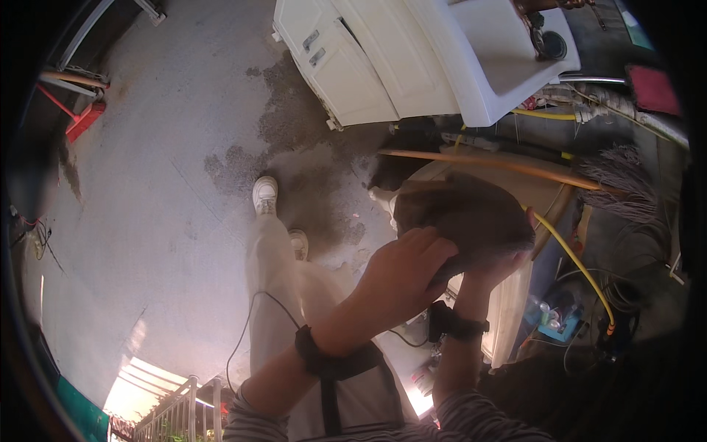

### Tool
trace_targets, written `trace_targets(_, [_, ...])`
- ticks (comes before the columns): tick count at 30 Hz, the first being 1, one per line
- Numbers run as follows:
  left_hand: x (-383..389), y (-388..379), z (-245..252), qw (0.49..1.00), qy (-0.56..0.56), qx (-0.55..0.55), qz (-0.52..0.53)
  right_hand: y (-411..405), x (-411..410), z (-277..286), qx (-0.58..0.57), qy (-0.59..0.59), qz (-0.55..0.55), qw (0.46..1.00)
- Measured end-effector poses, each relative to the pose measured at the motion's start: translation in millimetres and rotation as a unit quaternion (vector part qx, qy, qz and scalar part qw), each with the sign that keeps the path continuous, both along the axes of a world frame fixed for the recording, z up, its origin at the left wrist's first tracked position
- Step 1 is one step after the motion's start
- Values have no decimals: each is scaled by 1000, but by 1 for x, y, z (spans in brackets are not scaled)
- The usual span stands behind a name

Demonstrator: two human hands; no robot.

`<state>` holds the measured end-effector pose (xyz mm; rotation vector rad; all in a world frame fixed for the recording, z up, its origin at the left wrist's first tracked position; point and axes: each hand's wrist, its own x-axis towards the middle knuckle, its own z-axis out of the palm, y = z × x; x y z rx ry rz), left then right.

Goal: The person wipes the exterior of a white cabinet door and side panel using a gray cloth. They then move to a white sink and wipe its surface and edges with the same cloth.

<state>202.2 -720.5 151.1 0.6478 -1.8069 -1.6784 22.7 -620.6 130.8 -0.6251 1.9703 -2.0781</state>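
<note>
Between my hands is a dark brown, soft-looking item (464,215), blurred by motion, so I cannot tell exactly what it is. My left hand (411,262) grips its near left edge, with the fingers bent over it. From below and the right, my right hand (500,268) supports the item, and a fingertip shows at its far right edge. The rest of that hand's fingers are hidden behind it. Black straps circle both wrists, and a thin cable (265,293) runs over my trouser leg.
A white washbasin (497,99) tops a cream cabinet (353,66) ahead. Right of my hands are a twig broom (618,177), a yellow hose (580,262) and a blue box (560,329). A red broom head (85,121) and metal railing (171,409) stand left. Damp patches mark the concrete floor (149,193).
</note>
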Motion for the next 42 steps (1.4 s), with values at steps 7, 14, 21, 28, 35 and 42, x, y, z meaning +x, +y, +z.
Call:
trace_targets(7, [-36,-86,0,1000,1,18,20,-101,-55,6,379,424,111,815])
trace_targets(14, [-14,-156,-22,997,-22,74,-13,-166,-29,7,453,525,143,706])
trace_targets(21, [-12,-232,-38,977,-53,145,144,-302,-9,1,476,601,130,628])
trace_targets(28, [-22,-305,-48,966,-69,137,210,-366,-15,7,430,541,208,693])
trace_targets(35, [-21,-215,-63,972,-97,214,28,-218,-37,31,479,471,265,691])
trace_targets(42, [-51,-165,-52,965,-123,231,0,-177,-59,28,533,504,245,633])
